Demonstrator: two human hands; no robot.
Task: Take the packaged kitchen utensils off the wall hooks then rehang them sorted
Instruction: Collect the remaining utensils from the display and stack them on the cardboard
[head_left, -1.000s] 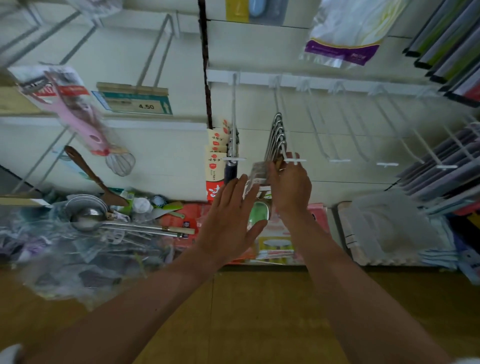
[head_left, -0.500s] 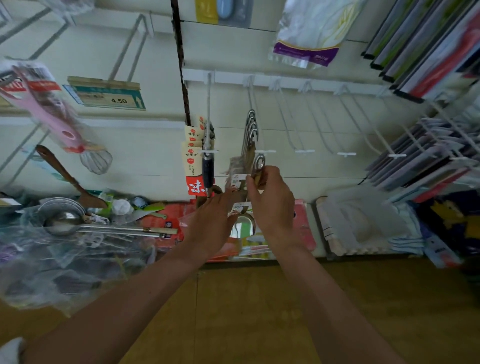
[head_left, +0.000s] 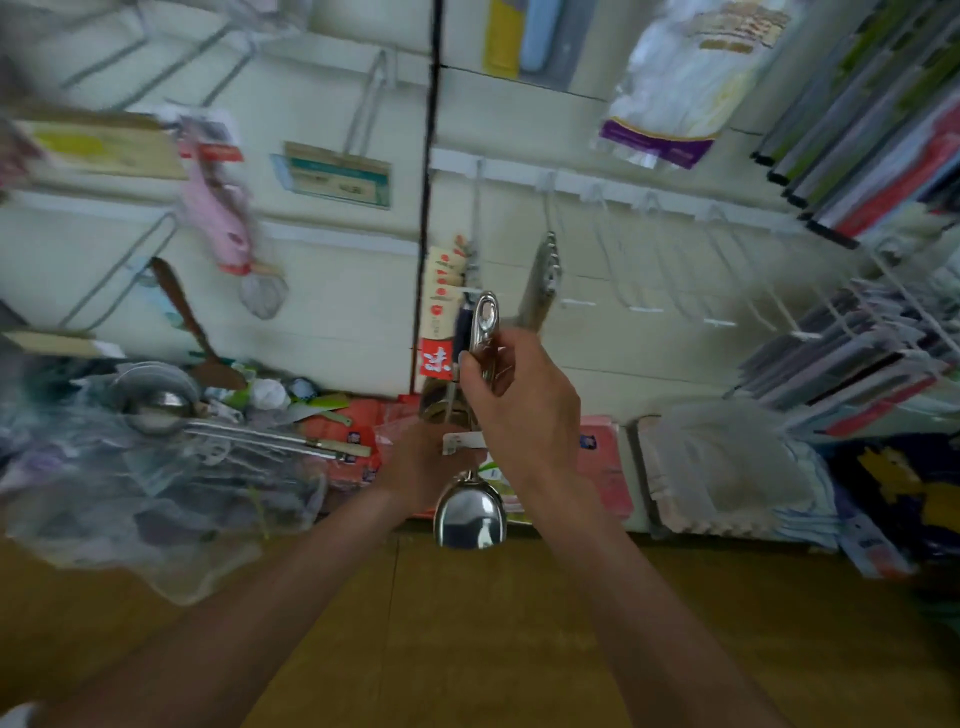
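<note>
**Item in hand:** 1 stainless steel scoop (head_left: 470, 514) is off its hook and held upright just in front of the wall hooks, hang-hole end up and bowl down.

**Hands:** The right hand (head_left: 524, 400) grips the handle just below the hole. This leaves the hole free, so the hold is judged suited to threading the scoop back onto a hook. The left hand (head_left: 421, 462) sits lower, behind the scoop's white tag (head_left: 462, 441). Whether it grips or merely steadies cannot be told.

**Surroundings:**
- Just behind the scoop, a bunch of similar steel handles (head_left: 545, 275) hangs on 1 hook. Blur prevents a count.
- Left of that, 1 hook carries a stack of red-and-cream carded packs (head_left: 441, 306).
- To the right, at least 3 bare wire hooks (head_left: 660, 260) are presumably awaiting sorted stock.
- Further left are 1 pink-handled whisk (head_left: 223, 218) in its packet, 1 wooden spoon (head_left: 182, 312) and 1 price label (head_left: 337, 174).
- On the shelf below, 1 steel ladle (head_left: 156, 405) lies on heaped bagged goods.

**Progress:** Sorting is judged far from complete.
</note>
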